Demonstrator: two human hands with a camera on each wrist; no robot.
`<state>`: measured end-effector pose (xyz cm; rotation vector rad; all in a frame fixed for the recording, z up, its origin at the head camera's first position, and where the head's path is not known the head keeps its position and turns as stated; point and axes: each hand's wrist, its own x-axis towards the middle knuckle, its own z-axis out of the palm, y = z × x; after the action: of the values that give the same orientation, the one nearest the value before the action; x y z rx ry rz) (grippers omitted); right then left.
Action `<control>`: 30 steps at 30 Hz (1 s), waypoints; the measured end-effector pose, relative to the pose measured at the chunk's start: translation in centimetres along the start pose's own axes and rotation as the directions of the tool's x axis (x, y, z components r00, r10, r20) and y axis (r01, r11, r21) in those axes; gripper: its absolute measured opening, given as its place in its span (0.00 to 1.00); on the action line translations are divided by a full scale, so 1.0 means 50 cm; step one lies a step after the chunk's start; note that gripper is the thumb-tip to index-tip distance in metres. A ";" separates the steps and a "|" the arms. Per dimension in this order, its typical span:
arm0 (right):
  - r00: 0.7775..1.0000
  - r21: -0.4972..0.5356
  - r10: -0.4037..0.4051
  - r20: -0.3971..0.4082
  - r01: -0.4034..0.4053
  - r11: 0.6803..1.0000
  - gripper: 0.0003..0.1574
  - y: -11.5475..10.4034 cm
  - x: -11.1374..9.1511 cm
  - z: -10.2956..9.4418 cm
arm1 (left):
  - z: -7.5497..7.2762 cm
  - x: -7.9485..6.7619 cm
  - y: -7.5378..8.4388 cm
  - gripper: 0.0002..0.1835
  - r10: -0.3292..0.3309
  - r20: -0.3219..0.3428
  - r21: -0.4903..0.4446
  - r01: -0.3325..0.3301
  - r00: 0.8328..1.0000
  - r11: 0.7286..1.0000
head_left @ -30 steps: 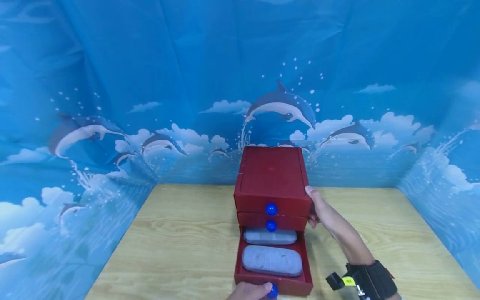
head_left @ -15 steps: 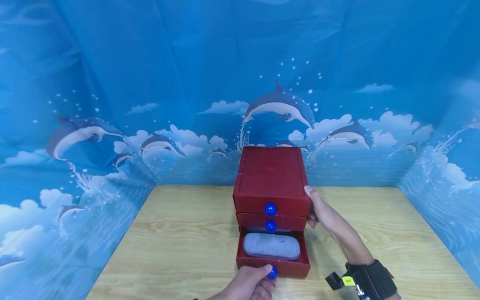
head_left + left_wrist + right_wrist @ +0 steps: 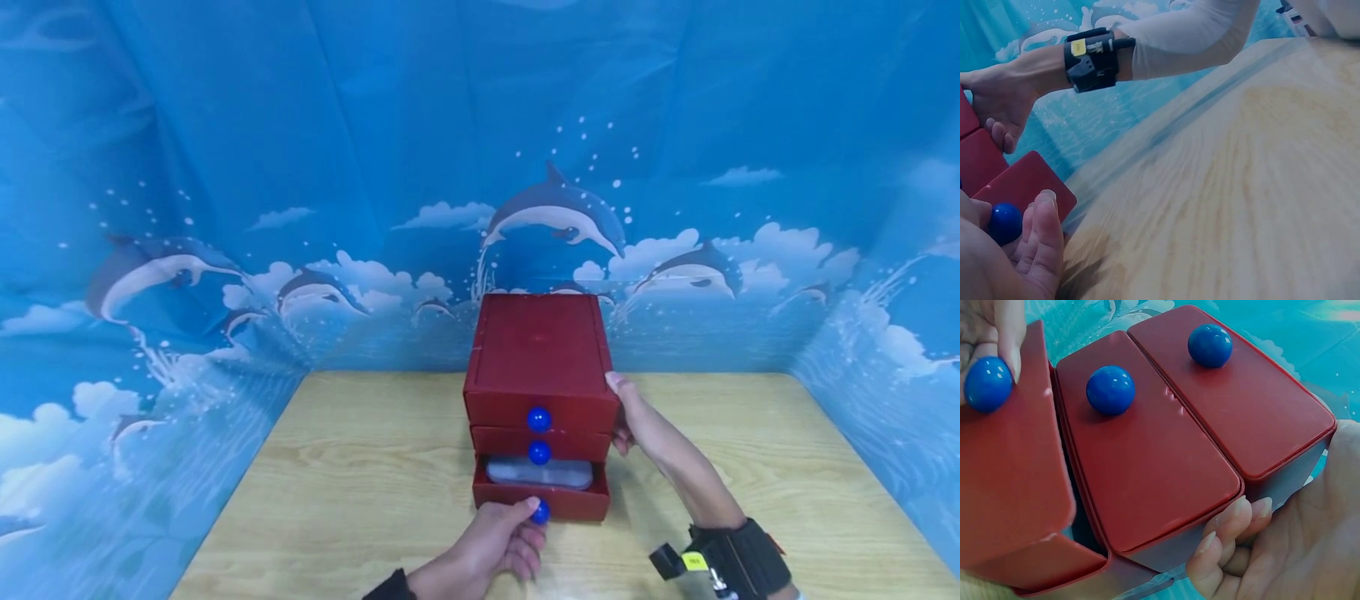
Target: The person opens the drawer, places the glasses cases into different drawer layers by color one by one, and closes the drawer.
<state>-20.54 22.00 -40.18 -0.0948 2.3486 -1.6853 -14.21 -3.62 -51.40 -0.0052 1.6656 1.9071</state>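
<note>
A red chest of three stacked drawers (image 3: 540, 342) stands at the back of the table, each drawer with a round blue knob. The bottom drawer (image 3: 577, 504) is partly out, and a grey oblong case (image 3: 540, 472) shows inside it. My left hand (image 3: 498, 537) pinches the bottom drawer's blue knob (image 3: 988, 384), thumb on one side and fingers on the other. The right hand (image 3: 637, 417) grips the chest's right side, its thumb at the top edge and its fingers (image 3: 1225, 525) curled against the side wall. The upper two drawers are closed, their contents hidden.
The wooden table (image 3: 360, 483) extends to both sides of the chest. Behind it hangs a blue backdrop (image 3: 405, 125) printed with dolphins and clouds. A black wrist strap with a small camera (image 3: 738, 558) sits on the right forearm.
My left hand has pushed the bottom drawer most of the way into the chest. Two grey cases showed in it before; now one shows in part. The right hand has stayed put.
</note>
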 end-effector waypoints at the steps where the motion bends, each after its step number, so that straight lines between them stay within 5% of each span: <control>1: 1.000 0.002 0.000 0.001 0.000 1.000 0.43 0.000 0.000 0.000 | -0.001 0.004 0.001 0.26 0.003 -0.004 0.001 -0.003 1.000 1.000; 30: 1.000 -0.024 -0.005 0.016 0.005 1.000 0.42 0.004 -0.001 -0.001 | -0.008 0.076 0.023 0.28 0.017 -0.045 -0.014 -0.017 0.999 1.000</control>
<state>-20.50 22.13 -40.35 -0.1180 2.3591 -1.6525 -18.00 -2.41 -51.90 -0.0398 1.6861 1.9452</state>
